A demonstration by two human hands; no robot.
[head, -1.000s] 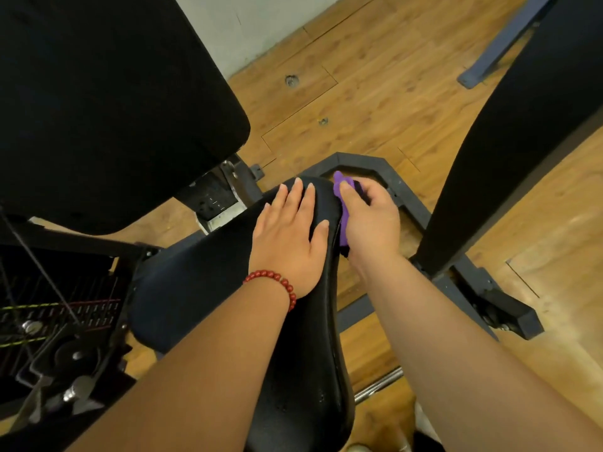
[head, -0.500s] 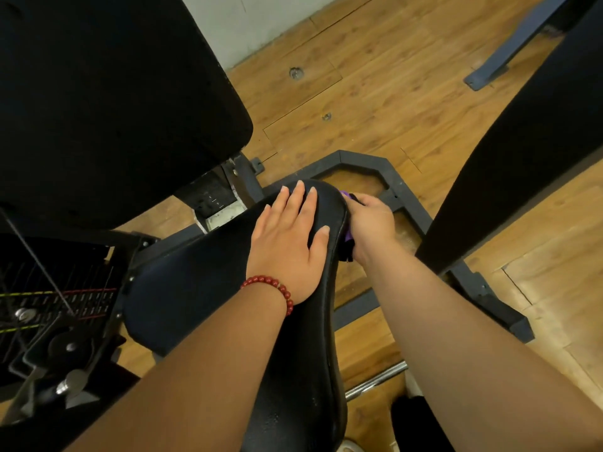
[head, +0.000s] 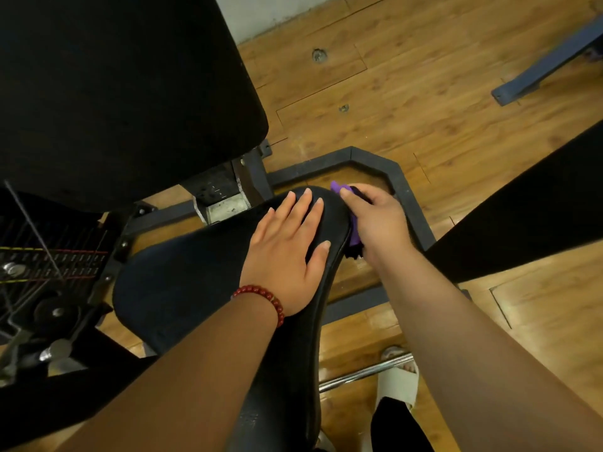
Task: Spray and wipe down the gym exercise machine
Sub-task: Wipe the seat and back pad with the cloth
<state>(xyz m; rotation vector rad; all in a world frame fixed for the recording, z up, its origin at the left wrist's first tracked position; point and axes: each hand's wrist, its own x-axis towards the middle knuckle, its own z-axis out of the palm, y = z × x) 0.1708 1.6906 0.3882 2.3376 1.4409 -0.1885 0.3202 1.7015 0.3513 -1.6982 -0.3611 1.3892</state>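
Note:
A black padded seat (head: 195,282) of the gym machine fills the middle of the view. My left hand (head: 287,252), with a red bead bracelet at the wrist, rests flat on the seat's far end with its fingers straight. At the seat's right edge, my right hand (head: 375,220) grips a purple cloth (head: 339,188) and holds it against the side of the pad. Only a purple tip above the fingers and a strip below the thumb show; the hand hides the cloth's other parts.
A large black back pad (head: 114,93) stands at the upper left. The weight stack and cables (head: 42,265) lie at the left. A dark steel base frame (head: 401,181) runs on the wooden floor under the seat. A black upright (head: 522,207) slants at right. My sandalled foot (head: 398,380) is below.
My right hand slid the purple cloth down along the seat's right edge and then back up toward the far tip. My left hand stayed flat on the seat.

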